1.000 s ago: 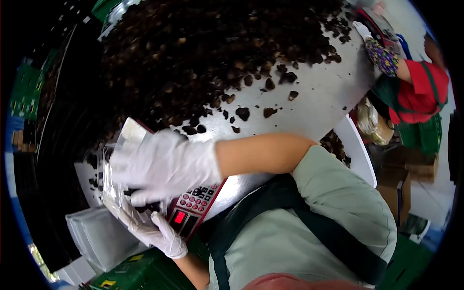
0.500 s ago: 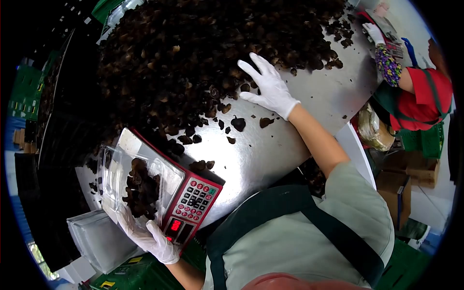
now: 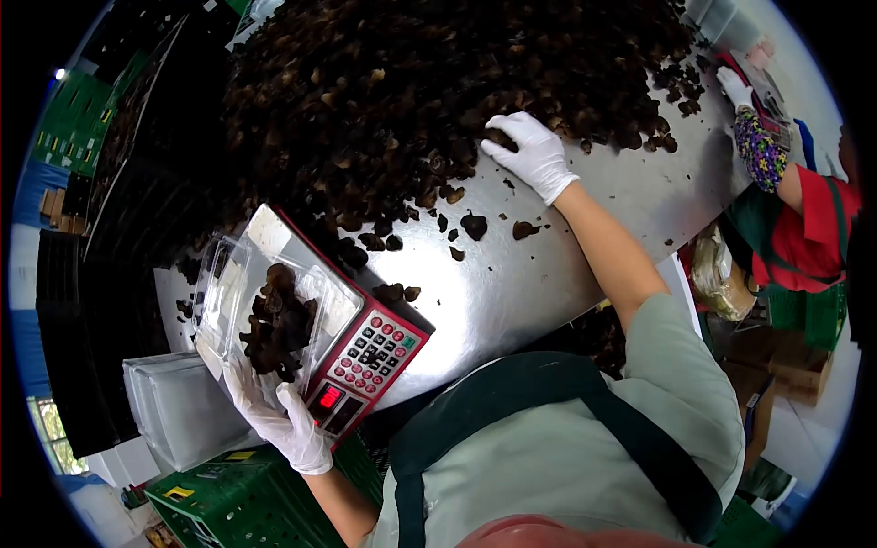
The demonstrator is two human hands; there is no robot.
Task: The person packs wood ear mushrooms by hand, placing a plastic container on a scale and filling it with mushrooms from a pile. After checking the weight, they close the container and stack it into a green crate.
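Observation:
A clear plastic clamshell container (image 3: 315,342) sits tilted on a red-framed digital scale (image 3: 370,356), with dark wood ear mushrooms (image 3: 279,320) inside it. My left hand (image 3: 279,420), in a white glove, grips the container's near edge, its thumb beside the scale's lit red display. Across the steel table spreads a big heap of wood ear mushrooms (image 3: 393,91). At the near edge of that heap is my right hand (image 3: 534,157), also white-gloved, its fingers curled around dark mushroom pieces between thumb and forefinger. The fingertips are partly hidden among the pieces.
Loose pieces lie on the steel table (image 3: 475,301). Stacked clear containers (image 3: 178,402) stand left of the scale, above a green crate (image 3: 247,507). Black trays (image 3: 100,338) are stacked at far left. A co-worker's gloved hand (image 3: 735,89) is by another scale at right.
My right hand has gone from spread fingers to curled ones at the heap's edge. My left hand stays on the container. The whole view has shifted a little.

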